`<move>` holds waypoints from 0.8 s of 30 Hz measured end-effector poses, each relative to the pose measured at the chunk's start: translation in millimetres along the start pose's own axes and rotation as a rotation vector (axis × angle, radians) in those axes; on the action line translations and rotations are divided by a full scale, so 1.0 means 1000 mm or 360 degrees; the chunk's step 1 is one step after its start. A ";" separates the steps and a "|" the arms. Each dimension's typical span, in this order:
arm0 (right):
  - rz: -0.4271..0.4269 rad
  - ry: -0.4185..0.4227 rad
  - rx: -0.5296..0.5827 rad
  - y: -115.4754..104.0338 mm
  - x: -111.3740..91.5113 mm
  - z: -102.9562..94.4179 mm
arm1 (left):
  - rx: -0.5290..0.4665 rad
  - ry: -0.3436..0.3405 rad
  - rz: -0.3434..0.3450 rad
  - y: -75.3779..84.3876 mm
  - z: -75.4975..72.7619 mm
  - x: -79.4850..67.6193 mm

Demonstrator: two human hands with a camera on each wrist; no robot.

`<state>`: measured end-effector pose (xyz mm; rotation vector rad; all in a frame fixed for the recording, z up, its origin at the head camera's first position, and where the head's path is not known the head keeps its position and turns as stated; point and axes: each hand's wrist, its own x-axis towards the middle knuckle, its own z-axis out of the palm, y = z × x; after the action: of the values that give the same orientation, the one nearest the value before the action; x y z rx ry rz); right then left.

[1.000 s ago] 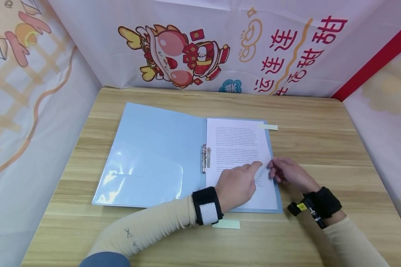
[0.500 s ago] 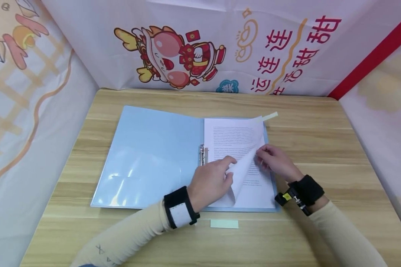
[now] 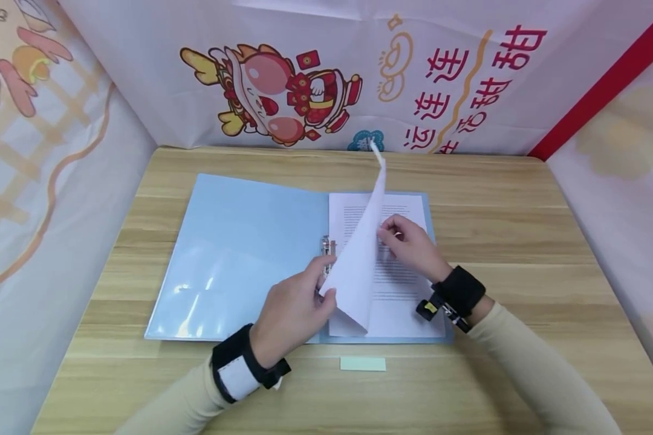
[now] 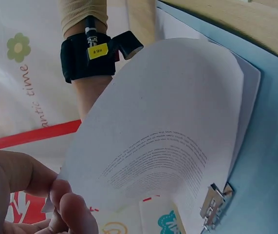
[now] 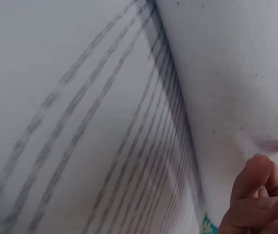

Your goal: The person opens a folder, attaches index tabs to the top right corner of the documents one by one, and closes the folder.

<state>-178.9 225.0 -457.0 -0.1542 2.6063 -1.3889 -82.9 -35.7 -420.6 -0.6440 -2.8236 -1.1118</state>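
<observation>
A light-blue folder [image 3: 239,241] lies spread out on the table, with a metal clip [image 4: 213,204] along its spine. My left hand [image 3: 291,311] pinches the free edge of a white sheet of paper [image 3: 355,272] between thumb and fingers. The sheet is raised and curls over toward the clip; a pale sticky tab [image 3: 378,154] sticks out from its top corner. Behind the curl is my right hand [image 3: 410,244], its fingers loosely bent, fingertips right at the sheet's surface in the right wrist view. A printed page [image 3: 405,305] lies beneath on the folder's right side.
A pale green paper strip [image 3: 363,364] lies on the wooden table [image 3: 522,241] just in front of the folder. Printed cloth [image 3: 392,36] hangs as walls behind and at both sides.
The sheet has been lifted from the right and turned leftward, its tab swinging up with it. My left hand has moved left with the edge; my right hand followed leftward behind it.
</observation>
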 end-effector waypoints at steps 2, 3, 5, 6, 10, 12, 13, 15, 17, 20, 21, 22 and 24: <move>-0.0049 -0.0009 -0.0007 -0.008 0.003 0.006 | -0.0006 0.0030 0.0003 -0.003 -0.003 -0.005; -0.0079 -0.0016 -0.0016 -0.013 0.005 0.009 | -0.0014 0.0053 0.0012 -0.005 -0.004 -0.007; -0.0131 -0.0040 -0.0049 -0.022 0.008 0.014 | -0.0026 0.0092 0.0007 -0.008 -0.008 -0.012; -0.0155 -0.0060 -0.0071 -0.027 0.009 0.017 | -0.0027 0.0110 -0.0003 -0.010 -0.011 -0.014; -0.0233 -0.0143 -0.0159 -0.048 0.013 0.026 | -0.0025 0.0148 -0.0083 -0.015 -0.021 -0.022; -0.0267 -0.0183 -0.0195 -0.059 0.014 0.030 | -0.0032 0.0155 -0.0142 -0.018 -0.027 -0.026; -0.0281 -0.0201 -0.0208 -0.065 0.015 0.033 | -0.0037 0.0159 -0.0168 -0.019 -0.029 -0.029; -0.0312 -0.0235 -0.0231 -0.075 0.017 0.037 | -0.0043 0.0172 -0.0219 -0.023 -0.034 -0.035; -0.0332 -0.0266 -0.0259 -0.084 0.019 0.041 | -0.0039 0.0194 -0.0267 -0.027 -0.038 -0.042; -0.0339 -0.0297 -0.0324 -0.093 0.021 0.049 | -0.0020 0.0242 -0.0322 -0.037 -0.043 -0.053; -0.0344 -0.0307 -0.0351 -0.095 0.023 0.052 | -0.0018 0.0255 -0.0340 -0.040 -0.044 -0.057; -0.0347 -0.0320 -0.0387 -0.097 0.024 0.055 | -0.0010 0.0263 -0.0362 -0.044 -0.045 -0.060; -0.0352 -0.0356 -0.0457 -0.099 0.028 0.061 | -0.0003 0.0266 -0.0413 -0.050 -0.047 -0.065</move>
<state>-193.0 115.5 -410.7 -0.6167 2.6416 -0.9784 -48.6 -122.8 -429.9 -0.1762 -2.8163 -1.1418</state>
